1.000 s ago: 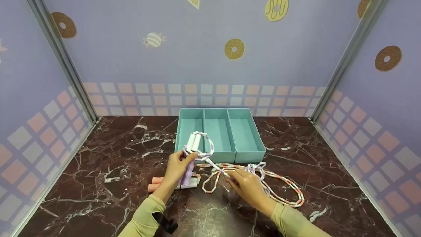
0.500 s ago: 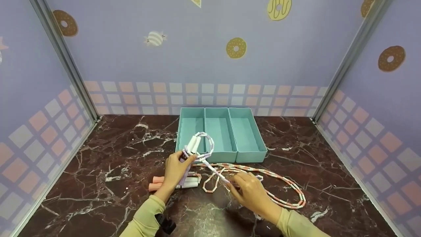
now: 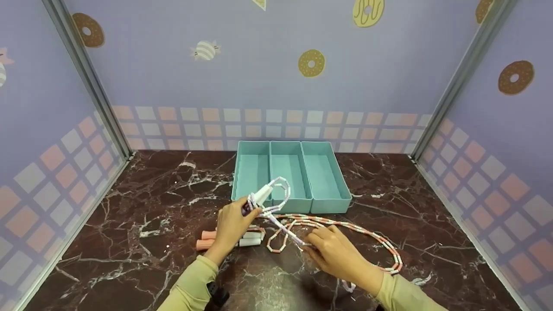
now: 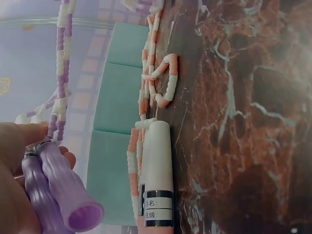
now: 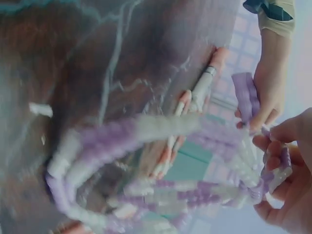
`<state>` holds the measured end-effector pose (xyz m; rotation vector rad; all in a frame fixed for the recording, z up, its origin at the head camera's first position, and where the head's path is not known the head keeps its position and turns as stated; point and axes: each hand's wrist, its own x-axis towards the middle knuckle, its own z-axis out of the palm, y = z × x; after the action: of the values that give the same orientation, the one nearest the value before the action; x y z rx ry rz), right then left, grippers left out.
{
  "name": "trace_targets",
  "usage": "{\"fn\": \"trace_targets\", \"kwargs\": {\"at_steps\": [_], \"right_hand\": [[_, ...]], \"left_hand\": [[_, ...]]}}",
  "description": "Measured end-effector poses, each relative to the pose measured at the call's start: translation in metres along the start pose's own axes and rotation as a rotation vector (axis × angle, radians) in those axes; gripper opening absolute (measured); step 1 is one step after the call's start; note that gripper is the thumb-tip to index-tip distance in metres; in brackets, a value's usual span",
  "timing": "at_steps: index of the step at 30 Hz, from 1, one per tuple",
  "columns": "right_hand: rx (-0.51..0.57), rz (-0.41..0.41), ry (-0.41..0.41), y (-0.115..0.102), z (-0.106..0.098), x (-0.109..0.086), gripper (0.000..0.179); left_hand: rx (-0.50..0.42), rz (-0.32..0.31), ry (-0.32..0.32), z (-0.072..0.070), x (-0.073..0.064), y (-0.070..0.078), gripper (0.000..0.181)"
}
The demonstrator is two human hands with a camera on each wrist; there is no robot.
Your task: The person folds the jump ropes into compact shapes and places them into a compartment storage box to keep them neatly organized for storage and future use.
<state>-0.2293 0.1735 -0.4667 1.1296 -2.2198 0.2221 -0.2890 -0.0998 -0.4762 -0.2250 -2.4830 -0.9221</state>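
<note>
My left hand (image 3: 233, 224) grips the handles of a purple and white beaded jump rope; their white ends (image 3: 262, 194) point up and away. In the left wrist view the purple grips (image 4: 70, 190) stick out below the fingers. Beaded cord is wound round the handles, with a loop (image 3: 288, 198) standing beyond them. My right hand (image 3: 335, 250) pinches the cord, which runs taut between the hands. More purple and white cord (image 5: 107, 139) hangs from the right fingers in loops. A coral and white jump rope (image 3: 391, 248) lies on the table; its handles (image 3: 250, 242) are partly behind the left hand.
A teal box (image 3: 330, 206) with three compartments stands behind the hands, against the back wall side of the dark marbled table (image 3: 164, 259). Patterned lilac walls (image 3: 259, 86) enclose the back and both sides.
The right hand has drawn slightly right and toward the body, pulling the cord. The left hand has tilted the handles to the right. The hanging loops have swung down behind the right hand.
</note>
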Motion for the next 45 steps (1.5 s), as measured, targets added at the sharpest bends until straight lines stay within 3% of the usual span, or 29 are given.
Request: {"fn": "trace_targets", "kwargs": {"at_steps": [10, 14, 18, 22, 26, 32, 36, 41, 45], "right_hand": [[-0.194, -0.28, 0.005, 0.017, -0.026, 0.028, 0.016], [-0.239, -0.334, 0.021, 0.024, -0.038, 0.04, 0.013], [-0.22, -0.372, 0.013, 0.027, -0.044, 0.049, 0.012], [-0.203, -0.417, -0.008, 0.026, -0.045, 0.059, 0.016], [-0.215, -0.449, -0.032, 0.027, -0.046, 0.07, 0.017], [-0.188, -0.459, -0.059, 0.038, -0.045, 0.084, 0.01], [-0.171, -0.461, -0.047, 0.05, -0.037, 0.088, 0.012], [-0.123, -0.465, -0.005, 0.063, -0.023, 0.089, 0.008], [-0.074, -0.452, 0.041, 0.07, -0.016, 0.088, 0.006]], "left_hand": [[0.283, 0.254, -0.077, 0.004, -0.011, 0.006, 0.033], [0.384, 0.348, -0.091, 0.004, -0.016, 0.009, 0.04], [0.447, 0.408, -0.117, 0.006, -0.021, 0.015, 0.043], [0.502, 0.477, -0.148, 0.009, -0.024, 0.023, 0.039], [0.555, 0.59, -0.172, 0.011, -0.028, 0.03, 0.033], [0.556, 0.763, -0.191, 0.01, -0.033, 0.037, 0.029], [0.518, 0.845, -0.257, 0.007, -0.034, 0.04, 0.03], [0.379, 0.875, -0.367, 0.001, -0.036, 0.043, 0.029], [0.258, 0.867, -0.408, -0.005, -0.035, 0.047, 0.03]]}}
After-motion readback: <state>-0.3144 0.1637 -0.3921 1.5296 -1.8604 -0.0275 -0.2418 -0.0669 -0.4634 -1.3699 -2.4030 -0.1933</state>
